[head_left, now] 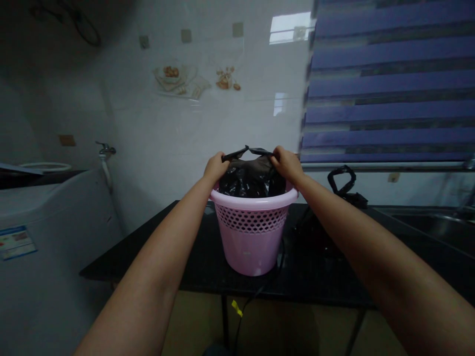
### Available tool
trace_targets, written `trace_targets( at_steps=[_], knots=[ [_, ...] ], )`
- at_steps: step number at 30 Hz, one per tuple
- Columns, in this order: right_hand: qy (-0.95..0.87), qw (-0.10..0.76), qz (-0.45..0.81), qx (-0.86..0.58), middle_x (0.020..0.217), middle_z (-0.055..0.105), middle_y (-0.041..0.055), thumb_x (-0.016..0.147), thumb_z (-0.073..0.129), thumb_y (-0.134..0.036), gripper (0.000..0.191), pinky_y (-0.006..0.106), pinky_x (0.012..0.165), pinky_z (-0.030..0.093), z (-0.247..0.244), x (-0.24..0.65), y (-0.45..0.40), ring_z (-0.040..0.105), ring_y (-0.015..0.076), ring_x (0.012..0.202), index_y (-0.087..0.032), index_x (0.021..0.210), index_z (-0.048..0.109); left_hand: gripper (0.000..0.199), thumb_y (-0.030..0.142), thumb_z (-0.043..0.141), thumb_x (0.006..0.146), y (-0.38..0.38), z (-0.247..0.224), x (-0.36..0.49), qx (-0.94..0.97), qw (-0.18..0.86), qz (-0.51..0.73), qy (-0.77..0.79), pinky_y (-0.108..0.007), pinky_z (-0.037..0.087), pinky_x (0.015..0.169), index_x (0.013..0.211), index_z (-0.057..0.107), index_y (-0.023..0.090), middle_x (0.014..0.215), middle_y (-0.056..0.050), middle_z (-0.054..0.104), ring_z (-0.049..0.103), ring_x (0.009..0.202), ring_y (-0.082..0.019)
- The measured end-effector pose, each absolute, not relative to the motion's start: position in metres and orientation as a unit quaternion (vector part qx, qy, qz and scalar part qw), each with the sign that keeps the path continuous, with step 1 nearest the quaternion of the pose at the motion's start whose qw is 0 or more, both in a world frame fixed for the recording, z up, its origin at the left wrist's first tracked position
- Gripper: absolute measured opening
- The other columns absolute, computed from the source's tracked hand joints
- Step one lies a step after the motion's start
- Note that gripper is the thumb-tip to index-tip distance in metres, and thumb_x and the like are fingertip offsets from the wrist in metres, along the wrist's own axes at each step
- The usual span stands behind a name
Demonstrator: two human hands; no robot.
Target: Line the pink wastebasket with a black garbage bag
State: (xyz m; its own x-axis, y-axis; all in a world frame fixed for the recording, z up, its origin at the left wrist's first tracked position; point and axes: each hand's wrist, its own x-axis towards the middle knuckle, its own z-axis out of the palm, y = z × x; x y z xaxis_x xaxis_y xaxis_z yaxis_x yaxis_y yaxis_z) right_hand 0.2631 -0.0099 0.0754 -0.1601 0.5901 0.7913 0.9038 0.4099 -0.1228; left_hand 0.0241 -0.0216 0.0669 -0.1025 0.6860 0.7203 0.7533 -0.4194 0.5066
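Observation:
A pink plastic basket (252, 249) with a band of holes below its rim stands upright on the black countertop (200, 267). Inside it sits a black plastic garbage bag (245, 180), its upper edge pulled up above the rim. At the left of the opening, my left hand (216, 166) is closed on the bag's edge. My right hand (287, 162) grips the same edge on the right side. Between my hands the edge stretches up into a small peak. The lower part of the bag is hidden by the basket wall.
To the right lies another black plastic bag (322, 227) with a raised loop handle. A sink (438, 225) is at the far right. On the left stands a white washing machine (63, 212), near a wall tap (106, 148). A dark cord (256, 294) hangs over the counter's front edge.

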Motion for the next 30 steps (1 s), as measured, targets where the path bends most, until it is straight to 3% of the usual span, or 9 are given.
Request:
trace_targets(
  at_steps=[7, 22, 30],
  knots=[
    [-0.769, 0.359, -0.183, -0.496, 0.092, 0.061, 0.0091, 0.085, 0.047, -0.033, 0.025, 0.022, 0.06, 0.026, 0.08, 0.273, -0.019, 0.05, 0.0143, 0.075, -0.014, 0.097, 0.057, 0.019, 0.036, 0.056, 0.076, -0.036, 0.071, 0.025, -0.714, 0.007, -0.473, -0.516, -0.032, 0.043, 0.071, 0.079, 0.051, 0.018, 0.084, -0.008, 0.063, 0.057, 0.079, -0.021],
    [-0.808, 0.267, -0.238, -0.469, 0.089, 0.059, 0.0083, 0.082, 0.05, -0.027, 0.017, 0.024, 0.064, 0.029, 0.078, 0.272, -0.063, 0.049, 0.0143, 0.078, -0.013, 0.091, 0.057, 0.018, 0.017, 0.054, 0.07, -0.07, 0.069, 0.005, -0.733, 0.034, -0.464, -0.496, -0.034, 0.045, 0.078, 0.088, 0.055, 0.017, 0.088, -0.007, 0.065, 0.059, 0.084, -0.021],
    [-0.802, 0.271, -0.244, -0.474, 0.088, 0.059, 0.0078, 0.083, 0.051, -0.027, 0.015, 0.024, 0.063, 0.028, 0.079, 0.275, -0.085, 0.048, 0.0135, 0.077, -0.015, 0.089, 0.057, 0.026, 0.01, 0.055, 0.071, -0.093, 0.069, 0.001, -0.742, 0.012, -0.497, -0.449, -0.03, 0.047, 0.078, 0.096, 0.05, 0.017, 0.098, -0.009, 0.064, 0.061, 0.087, -0.016]
  ],
)
